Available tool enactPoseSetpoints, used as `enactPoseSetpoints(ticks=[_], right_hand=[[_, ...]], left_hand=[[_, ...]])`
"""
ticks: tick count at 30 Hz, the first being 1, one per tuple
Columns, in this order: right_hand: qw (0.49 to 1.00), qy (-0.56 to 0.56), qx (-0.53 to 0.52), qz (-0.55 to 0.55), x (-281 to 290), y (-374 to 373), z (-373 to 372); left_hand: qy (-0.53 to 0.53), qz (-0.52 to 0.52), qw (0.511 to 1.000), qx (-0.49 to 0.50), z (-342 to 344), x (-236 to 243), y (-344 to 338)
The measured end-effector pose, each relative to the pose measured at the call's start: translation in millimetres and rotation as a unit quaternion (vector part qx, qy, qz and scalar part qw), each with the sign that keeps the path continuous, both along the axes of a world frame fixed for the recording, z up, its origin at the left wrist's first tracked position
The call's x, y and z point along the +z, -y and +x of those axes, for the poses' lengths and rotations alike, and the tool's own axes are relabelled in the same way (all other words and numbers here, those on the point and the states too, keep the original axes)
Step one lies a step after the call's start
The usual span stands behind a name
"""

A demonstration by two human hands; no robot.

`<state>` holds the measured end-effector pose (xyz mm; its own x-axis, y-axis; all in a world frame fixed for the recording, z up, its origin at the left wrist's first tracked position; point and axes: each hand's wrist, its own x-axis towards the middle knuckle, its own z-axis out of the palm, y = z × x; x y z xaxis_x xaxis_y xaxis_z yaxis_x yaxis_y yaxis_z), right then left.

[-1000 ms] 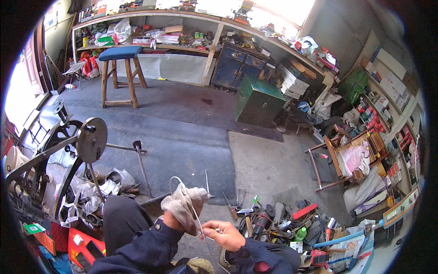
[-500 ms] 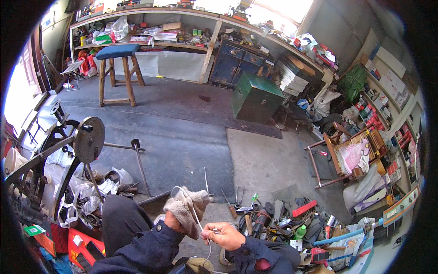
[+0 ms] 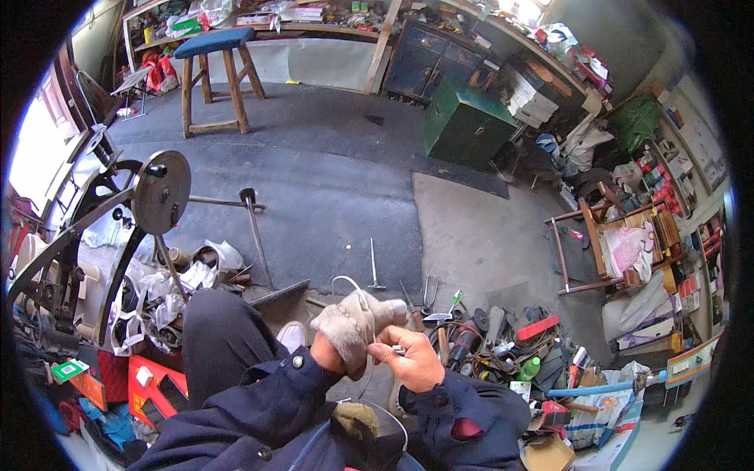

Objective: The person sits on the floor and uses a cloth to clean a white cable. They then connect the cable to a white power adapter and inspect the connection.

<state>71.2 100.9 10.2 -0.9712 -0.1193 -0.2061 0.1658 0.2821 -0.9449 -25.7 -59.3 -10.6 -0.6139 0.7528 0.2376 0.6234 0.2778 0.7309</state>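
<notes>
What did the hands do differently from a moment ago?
Little changed. The gloved left hand keeps gripping the thin white wire, whose loop above the glove looks smaller than before. The bare right hand still pinches it just below. The tools on the floor stayed put.

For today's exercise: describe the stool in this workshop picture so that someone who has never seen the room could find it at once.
Start at the long cluttered wooden shelf along the far wall. Just in front of its left end, on the dark grey floor, stands a tall wooden stool with a blue padded seat. It stands alone on splayed legs, unlike the boxy green metal cabinet to its right.
</notes>
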Motion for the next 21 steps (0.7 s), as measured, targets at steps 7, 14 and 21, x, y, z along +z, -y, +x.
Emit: enactPoseSetpoints(ticks=[7,14,21], right_hand=[[0.992,0.064,0.104,-0.013,16,-4,2],[0.995,0.047,-0.039,-0.083,6,5,1],[0.999,-0.009,0.001,0.042,3,-1,1]], left_hand=[[-0.421,-0.255,0.833,0.252,-1,-25,-4],[-0.098,-0.094,0.989,0.053,3,18,4],[-0.055,0.018,0.998,0.025,2,-5,2]])
